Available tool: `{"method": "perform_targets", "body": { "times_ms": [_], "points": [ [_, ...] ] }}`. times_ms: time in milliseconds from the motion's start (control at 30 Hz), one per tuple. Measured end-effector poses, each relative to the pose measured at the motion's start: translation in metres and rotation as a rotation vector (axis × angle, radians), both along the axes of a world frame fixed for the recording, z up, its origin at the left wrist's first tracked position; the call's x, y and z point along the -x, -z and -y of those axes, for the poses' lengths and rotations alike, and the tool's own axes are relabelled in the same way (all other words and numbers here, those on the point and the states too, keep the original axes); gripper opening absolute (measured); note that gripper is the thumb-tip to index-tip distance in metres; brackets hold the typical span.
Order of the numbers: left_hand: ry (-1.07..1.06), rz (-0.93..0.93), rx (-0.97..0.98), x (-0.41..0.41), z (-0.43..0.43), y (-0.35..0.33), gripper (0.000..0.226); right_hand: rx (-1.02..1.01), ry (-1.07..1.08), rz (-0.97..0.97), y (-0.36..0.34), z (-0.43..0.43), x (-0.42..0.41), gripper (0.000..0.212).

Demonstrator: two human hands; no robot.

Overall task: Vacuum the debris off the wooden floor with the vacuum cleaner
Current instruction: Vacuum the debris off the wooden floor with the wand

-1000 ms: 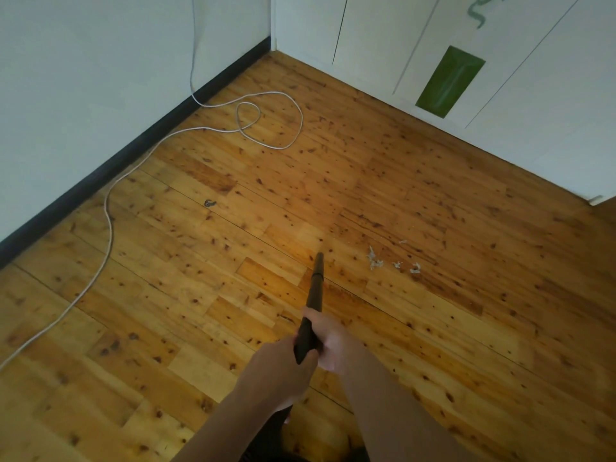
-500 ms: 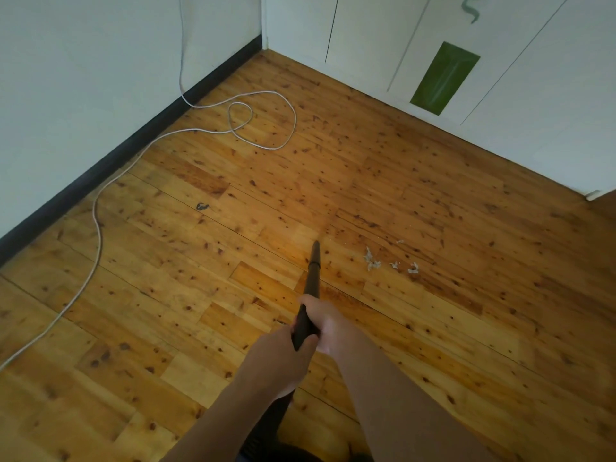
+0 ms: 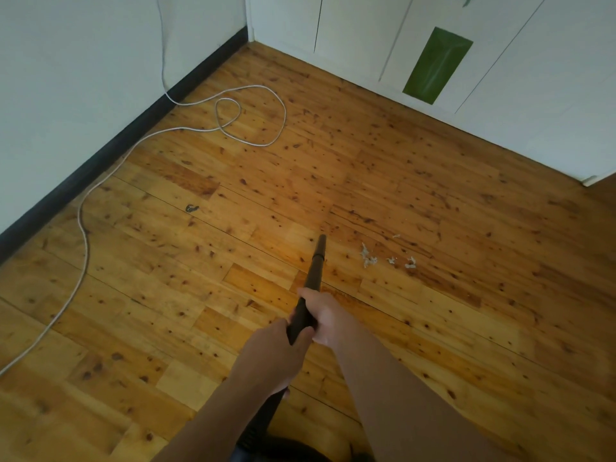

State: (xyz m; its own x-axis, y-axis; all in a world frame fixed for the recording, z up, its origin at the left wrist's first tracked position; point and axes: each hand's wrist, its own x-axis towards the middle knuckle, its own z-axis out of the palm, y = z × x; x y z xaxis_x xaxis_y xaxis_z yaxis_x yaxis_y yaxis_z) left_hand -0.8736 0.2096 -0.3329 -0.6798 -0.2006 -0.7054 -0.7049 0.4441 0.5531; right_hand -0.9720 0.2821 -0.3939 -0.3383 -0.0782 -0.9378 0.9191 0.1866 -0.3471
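Note:
Both hands grip the black vacuum wand [image 3: 315,271], which points away from me over the wooden floor [image 3: 433,328]. My left hand [image 3: 270,355] holds it nearer my body and my right hand [image 3: 321,315] grips just ahead. The wand's tip is at the floor's middle. Several small white bits of debris [image 3: 368,256] lie to the right of the tip, apart from it. A small dark scrap [image 3: 191,208] lies further left. The vacuum's dark body [image 3: 273,445] shows only partly at the bottom edge.
A white cord [image 3: 233,121] loops across the floor at the back left and runs along the black skirting [image 3: 100,161] of the left wall. White cupboard doors with a green panel [image 3: 436,65] close the far side.
The view has shifted slightly, and the wand with both hands has edged forward a little. The debris lies where it was.

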Motion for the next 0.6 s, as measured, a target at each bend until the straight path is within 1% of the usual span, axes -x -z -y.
{"method": "perform_targets", "body": {
  "times_ms": [167, 333, 433, 600],
  "points": [
    [0.028, -0.014, 0.028, 0.006, -0.003, -0.002, 0.034, 0.005, 0.025, 0.012, 0.001, -0.003, 0.005, 0.02],
    [0.01, -0.008, 0.001, 0.005, -0.005, -0.005, 0.032, 0.012, 0.046, 0.008, -0.001, -0.008, 0.001, 0.021],
    [0.012, -0.011, 0.016, 0.003, -0.008, -0.007, 0.034, 0.004, 0.074, 0.004, -0.003, -0.012, -0.001, 0.02],
    [0.02, -0.018, 0.019, -0.002, -0.017, -0.009, 0.034, 0.006, 0.09, 0.005, -0.006, -0.02, -0.007, 0.027]
  ]
}}
